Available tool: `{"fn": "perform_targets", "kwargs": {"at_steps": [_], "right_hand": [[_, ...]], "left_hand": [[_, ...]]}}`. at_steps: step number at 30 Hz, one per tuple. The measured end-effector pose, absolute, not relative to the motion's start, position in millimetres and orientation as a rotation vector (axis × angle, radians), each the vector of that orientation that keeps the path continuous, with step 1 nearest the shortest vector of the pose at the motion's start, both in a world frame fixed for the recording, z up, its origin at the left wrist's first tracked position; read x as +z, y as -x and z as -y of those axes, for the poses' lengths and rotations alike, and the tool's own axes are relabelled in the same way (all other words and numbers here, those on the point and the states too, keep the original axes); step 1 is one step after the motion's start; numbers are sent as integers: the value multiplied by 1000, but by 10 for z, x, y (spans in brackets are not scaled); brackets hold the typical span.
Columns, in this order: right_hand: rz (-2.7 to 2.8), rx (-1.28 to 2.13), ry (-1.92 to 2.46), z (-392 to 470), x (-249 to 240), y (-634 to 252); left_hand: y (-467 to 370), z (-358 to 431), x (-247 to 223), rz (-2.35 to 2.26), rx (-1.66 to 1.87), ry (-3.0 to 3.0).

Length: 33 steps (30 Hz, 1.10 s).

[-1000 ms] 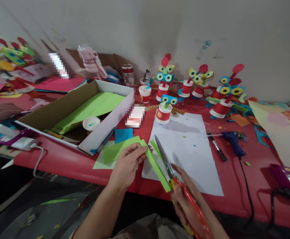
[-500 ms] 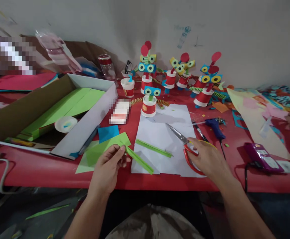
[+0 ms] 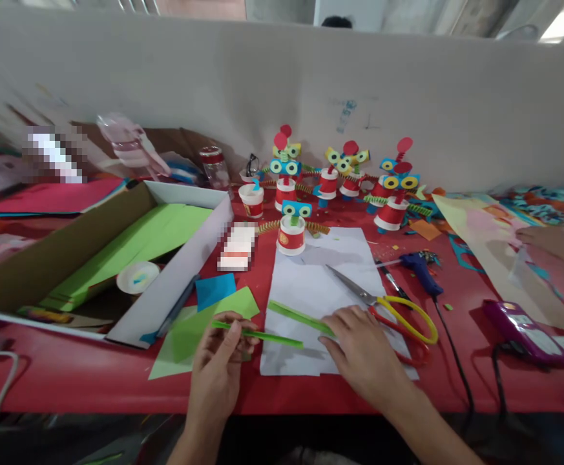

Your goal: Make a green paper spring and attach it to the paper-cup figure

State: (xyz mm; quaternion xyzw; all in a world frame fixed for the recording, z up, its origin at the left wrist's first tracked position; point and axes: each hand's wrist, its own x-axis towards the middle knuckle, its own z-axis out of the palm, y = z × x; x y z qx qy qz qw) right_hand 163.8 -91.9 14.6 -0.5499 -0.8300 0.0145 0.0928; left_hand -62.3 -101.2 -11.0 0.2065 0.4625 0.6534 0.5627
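Note:
A folded green paper strip (image 3: 276, 338) is pinched in my left hand (image 3: 221, 352), its long end pointing right over the white paper (image 3: 289, 361). My right hand (image 3: 362, 352) has its thumb and fingers at the right end of a second green strip (image 3: 296, 314), which lies on the same paper; the fingertips partly cover that end. Scissors (image 3: 376, 300) with red and yellow handles rest just beyond my right hand, blades pointing up and left. Under and beside my left hand are green paper sheets (image 3: 189, 336) and a blue paper square (image 3: 215, 292).
A paper-cup figure (image 3: 291, 236) stands at the white paper's far edge, with several more behind. On the left is a cardboard box (image 3: 175, 271) holding green paper. A blue glue gun (image 3: 422, 271), its cord and a purple device (image 3: 524, 332) lie right. Another person's hand (image 3: 548, 242) is far right.
My right hand has let go of the scissors, leaving them on the paper, and moved left to the lying green strip. My left hand's strip has turned closer to level. The camera view has tilted up.

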Motion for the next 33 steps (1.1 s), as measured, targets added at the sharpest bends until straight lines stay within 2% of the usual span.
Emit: {"fn": "perform_targets", "kwargs": {"at_steps": [4,10,16,22,25,27,31,33], "right_hand": [[2486,-71,1601,806,55,-1566],[2445,-391,1624,492,301,-1769],[2510,-81,1634,556,193,-1555],[2537,-194,1590,500,242,-1533],[2370,-271,1596,420,335,-1550],[2274,-59,1519,411,365,-1495],[2183,854,1298,439,362,-1292],[2110,1104,1263,422,339,-1217]], "left_hand": [[626,982,-122,-1062,1549,-419],[605,961,-131,-1041,1550,-426],[579,1007,-104,-1099,1521,-468],[565,1030,-100,-1117,1511,-537],[555,1030,-102,-1125,1514,-563],[543,1001,-88,-1133,1507,-563],[501,829,4,-1095,1505,-583],[478,716,49,-1053,1505,-634]]}}
